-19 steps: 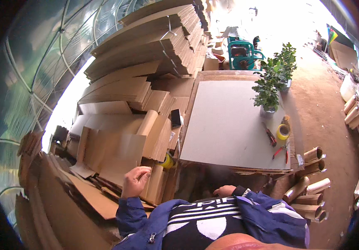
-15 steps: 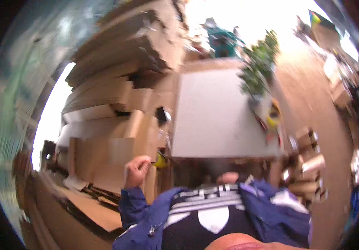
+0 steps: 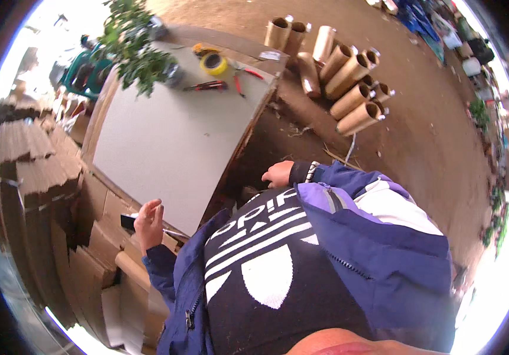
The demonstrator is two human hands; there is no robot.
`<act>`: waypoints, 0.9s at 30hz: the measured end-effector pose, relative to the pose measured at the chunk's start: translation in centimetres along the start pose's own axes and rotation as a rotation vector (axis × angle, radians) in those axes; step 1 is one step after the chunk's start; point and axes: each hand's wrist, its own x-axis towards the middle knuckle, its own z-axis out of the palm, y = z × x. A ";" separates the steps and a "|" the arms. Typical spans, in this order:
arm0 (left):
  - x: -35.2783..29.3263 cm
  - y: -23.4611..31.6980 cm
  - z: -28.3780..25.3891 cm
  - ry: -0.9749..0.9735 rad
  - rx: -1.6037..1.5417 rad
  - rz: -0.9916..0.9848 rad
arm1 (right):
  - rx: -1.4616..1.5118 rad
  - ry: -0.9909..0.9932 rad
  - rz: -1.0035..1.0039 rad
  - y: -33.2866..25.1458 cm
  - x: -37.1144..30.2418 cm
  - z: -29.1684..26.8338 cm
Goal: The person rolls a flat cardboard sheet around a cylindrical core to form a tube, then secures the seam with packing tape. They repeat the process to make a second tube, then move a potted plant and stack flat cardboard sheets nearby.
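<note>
My left hand [image 3: 149,226] is raised at the near left corner of a table with a pale grey top [image 3: 165,139]. Its fingers point up, slightly bent, and I see nothing in them. Close beside it, a dark flat object like a phone [image 3: 128,221] lies on the cardboard. My right hand [image 3: 278,174] hangs in front of my body, off the table's right side, its fingers loosely bent with nothing visible in them. On the table's far part are a yellow tape roll [image 3: 213,63], a red-handled cutting tool [image 3: 253,73] and a red-and-black hand tool [image 3: 208,86].
Leafy green branches [image 3: 142,59] stand in clear containers at the table's far left. Beyond the right side, several brown cardboard tubes [image 3: 349,74] stand on the dirt floor [image 3: 414,139]. Cardboard stacks [image 3: 44,177] fill the left. A teal crate [image 3: 83,74] sits behind the table.
My view has swung to the right, bringing the tubes and floor into the middle. My left hand's fingers have loosened from a closed curl. The right hand now shows more fully.
</note>
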 end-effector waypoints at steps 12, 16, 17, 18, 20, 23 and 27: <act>11.1 18.9 21.8 -0.475 0.243 0.317 | 0.231 0.293 0.201 20.3 -12.1 1.3; 12.3 26.3 30.5 -0.714 0.210 0.391 | 0.179 0.389 0.295 28.0 -17.9 0.8; 12.9 27.6 31.7 -0.722 0.218 0.456 | 0.174 0.414 0.307 29.4 -19.2 0.5; 13.6 28.8 32.9 -0.756 0.232 0.357 | 0.193 0.435 0.326 30.6 -20.5 0.3; 15.1 29.6 33.4 -0.746 0.321 0.356 | 0.243 0.450 0.384 31.1 -21.2 0.1; 19.0 31.6 35.9 -0.783 0.373 0.392 | 0.365 0.496 0.459 32.3 -22.7 -0.3; 25.5 33.1 41.6 -0.889 0.348 0.542 | 0.433 0.564 0.547 32.6 -23.7 1.2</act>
